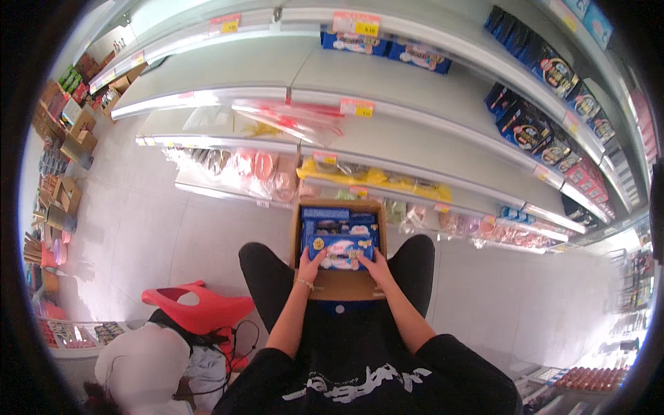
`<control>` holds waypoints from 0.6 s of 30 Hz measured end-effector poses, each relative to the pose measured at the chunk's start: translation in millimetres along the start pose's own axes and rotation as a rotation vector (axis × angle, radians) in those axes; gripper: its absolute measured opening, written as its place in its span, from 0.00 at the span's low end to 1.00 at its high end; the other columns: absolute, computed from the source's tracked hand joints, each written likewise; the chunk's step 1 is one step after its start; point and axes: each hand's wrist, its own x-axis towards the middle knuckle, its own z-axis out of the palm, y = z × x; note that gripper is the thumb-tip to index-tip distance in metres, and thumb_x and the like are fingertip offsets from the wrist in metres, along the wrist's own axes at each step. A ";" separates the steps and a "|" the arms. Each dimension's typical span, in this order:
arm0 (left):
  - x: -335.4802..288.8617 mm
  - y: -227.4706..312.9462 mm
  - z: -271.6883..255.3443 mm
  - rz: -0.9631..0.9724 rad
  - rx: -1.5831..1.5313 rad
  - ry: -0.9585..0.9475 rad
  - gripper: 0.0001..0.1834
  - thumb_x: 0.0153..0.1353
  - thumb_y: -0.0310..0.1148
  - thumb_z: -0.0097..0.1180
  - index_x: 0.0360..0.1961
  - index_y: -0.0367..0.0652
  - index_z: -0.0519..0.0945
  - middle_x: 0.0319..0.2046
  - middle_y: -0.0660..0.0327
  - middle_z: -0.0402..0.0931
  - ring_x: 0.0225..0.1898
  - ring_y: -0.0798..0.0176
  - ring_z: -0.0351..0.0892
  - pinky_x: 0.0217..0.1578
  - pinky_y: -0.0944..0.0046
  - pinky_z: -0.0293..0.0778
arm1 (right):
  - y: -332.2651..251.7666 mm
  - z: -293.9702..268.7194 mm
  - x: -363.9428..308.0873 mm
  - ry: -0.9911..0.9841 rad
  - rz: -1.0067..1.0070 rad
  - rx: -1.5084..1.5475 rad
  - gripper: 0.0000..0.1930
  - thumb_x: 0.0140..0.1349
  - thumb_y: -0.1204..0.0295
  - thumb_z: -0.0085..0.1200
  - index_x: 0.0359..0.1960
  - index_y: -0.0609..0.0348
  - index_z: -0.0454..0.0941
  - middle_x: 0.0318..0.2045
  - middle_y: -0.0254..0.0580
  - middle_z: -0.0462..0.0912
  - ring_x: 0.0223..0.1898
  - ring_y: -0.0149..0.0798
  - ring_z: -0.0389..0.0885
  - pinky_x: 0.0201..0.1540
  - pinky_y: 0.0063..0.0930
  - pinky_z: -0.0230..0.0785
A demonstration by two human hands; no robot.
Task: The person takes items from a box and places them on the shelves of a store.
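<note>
Between my two hands is a blue packet (342, 254) with a pink and white print, tilted up toward me. My left hand (308, 268) grips its left end, thumb on the front. On its right end is my right hand (375, 268), closed the same way. The packet is just over an open cardboard box (337, 288), which stands between my knees. More blue packets (326, 214) lie inside the box, partly hidden behind the held one.
Ahead are white shelves (387, 83) with two blue packets (420, 57) at the back and dark packs (529, 128) to the right. A clear plastic bag (290, 119) hangs over a shelf edge. A red plastic stool (197, 308) and a person in a white cap (142, 363) are at lower left.
</note>
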 end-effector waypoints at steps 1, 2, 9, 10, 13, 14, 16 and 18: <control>-6.0 16.7 12.3 -0.034 0.043 0.032 0.29 0.51 0.36 0.61 0.50 0.29 0.65 0.43 0.56 0.72 0.42 0.67 0.71 0.42 0.68 0.70 | -2.3 -7.3 4.8 -0.028 0.063 -0.093 0.25 0.52 0.64 0.59 0.49 0.65 0.68 0.42 0.41 0.75 0.42 0.32 0.72 0.46 0.25 0.64; -15.9 29.6 14.3 -0.070 0.087 0.086 0.29 0.51 0.36 0.61 0.50 0.29 0.65 0.43 0.56 0.72 0.42 0.66 0.71 0.42 0.69 0.70 | -20.8 -6.2 2.6 -0.054 0.064 -0.171 0.25 0.52 0.64 0.59 0.48 0.66 0.68 0.42 0.42 0.75 0.41 0.31 0.72 0.45 0.25 0.65; -4.1 1.9 8.2 -0.297 0.046 -0.228 0.24 0.60 0.47 0.47 0.51 0.42 0.67 0.44 0.61 0.71 0.42 0.67 0.71 0.41 0.67 0.66 | -153.7 -43.7 4.0 -0.085 -0.155 -0.396 0.23 0.51 0.62 0.58 0.43 0.67 0.72 0.38 0.43 0.78 0.38 0.33 0.75 0.43 0.28 0.67; -11.0 16.3 18.3 -0.279 0.048 -0.261 0.20 0.60 0.46 0.47 0.47 0.44 0.70 0.40 0.62 0.74 0.39 0.70 0.71 0.36 0.72 0.65 | -167.5 -56.1 11.9 -0.022 -0.225 -0.380 0.22 0.51 0.62 0.58 0.43 0.67 0.72 0.38 0.43 0.78 0.38 0.33 0.75 0.43 0.28 0.67; -16.0 8.0 21.7 -0.186 0.203 -0.349 0.18 0.62 0.44 0.44 0.45 0.42 0.71 0.36 0.61 0.75 0.37 0.69 0.72 0.36 0.72 0.66 | -252.0 -55.3 11.5 0.192 -0.339 -0.239 0.22 0.54 0.64 0.56 0.45 0.68 0.71 0.39 0.42 0.77 0.38 0.31 0.75 0.43 0.24 0.67; -15.4 5.4 22.2 -0.169 0.237 -0.359 0.17 0.63 0.43 0.43 0.44 0.41 0.71 0.36 0.61 0.75 0.37 0.69 0.73 0.37 0.72 0.67 | -275.0 -54.8 19.0 0.178 -0.414 -0.112 0.22 0.54 0.63 0.56 0.45 0.68 0.71 0.39 0.42 0.77 0.38 0.30 0.75 0.43 0.23 0.66; -13.0 0.7 22.5 -0.136 0.311 -0.377 0.16 0.64 0.41 0.42 0.41 0.39 0.72 0.34 0.60 0.75 0.36 0.69 0.73 0.38 0.71 0.68 | -323.7 -45.2 35.5 0.154 -0.547 -0.016 0.22 0.55 0.62 0.55 0.45 0.69 0.71 0.38 0.41 0.77 0.37 0.28 0.74 0.42 0.21 0.66; -14.5 7.6 26.1 -0.116 0.274 -0.341 0.15 0.64 0.40 0.41 0.36 0.37 0.73 0.31 0.60 0.75 0.34 0.69 0.73 0.38 0.69 0.69 | -369.2 -31.3 55.0 0.135 -0.612 -0.087 0.22 0.55 0.60 0.55 0.43 0.68 0.73 0.36 0.40 0.78 0.36 0.27 0.74 0.40 0.19 0.66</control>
